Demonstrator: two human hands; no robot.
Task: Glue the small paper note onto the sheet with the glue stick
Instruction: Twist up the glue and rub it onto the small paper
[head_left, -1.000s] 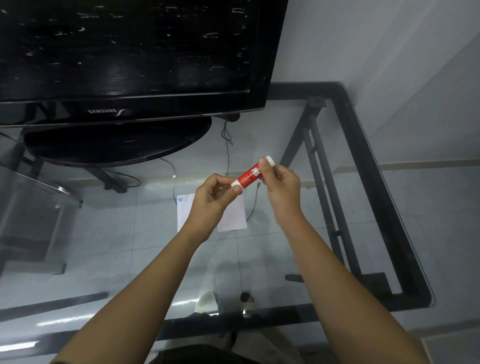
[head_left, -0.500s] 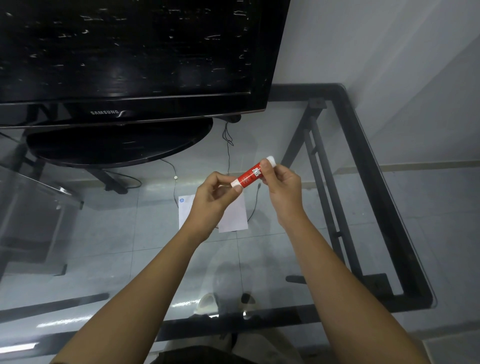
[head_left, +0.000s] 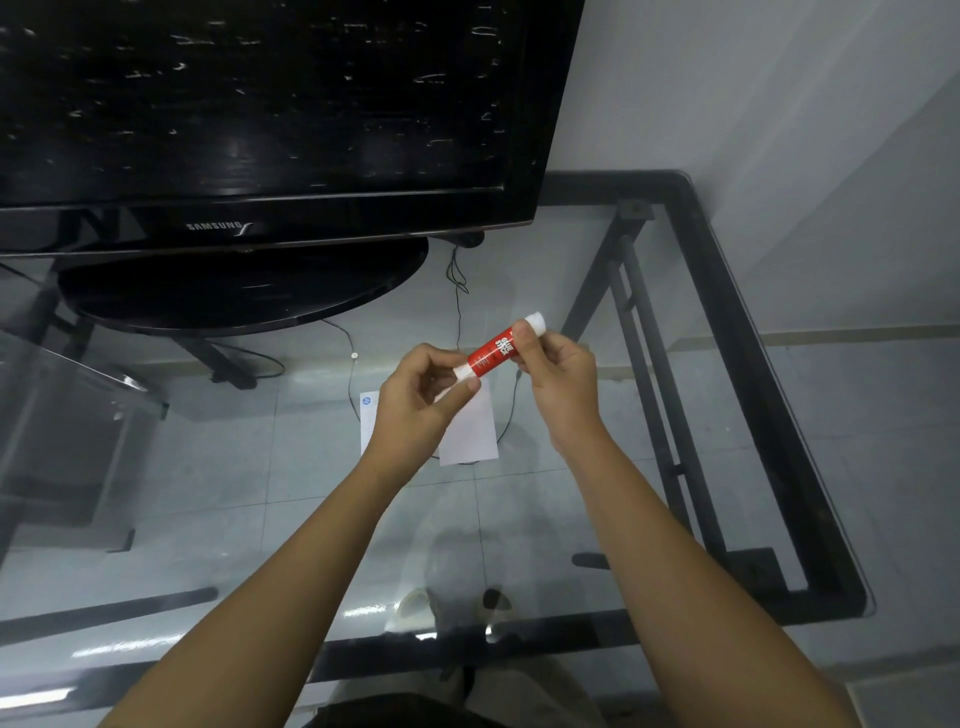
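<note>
Both hands grip a red glue stick (head_left: 491, 353) above the paper sheet (head_left: 470, 428): left hand (head_left: 423, 400) pinching the seven-o'clock end, right hand (head_left: 558, 371) the barrel, likely uncapping.

Bare glass table (head_left: 597, 493) open in front and to the right of the paper (head_left: 470, 434), television (head_left: 260, 114) and its stand (head_left: 244, 286) blocking the far left, wall (head_left: 779, 156) beyond.
</note>
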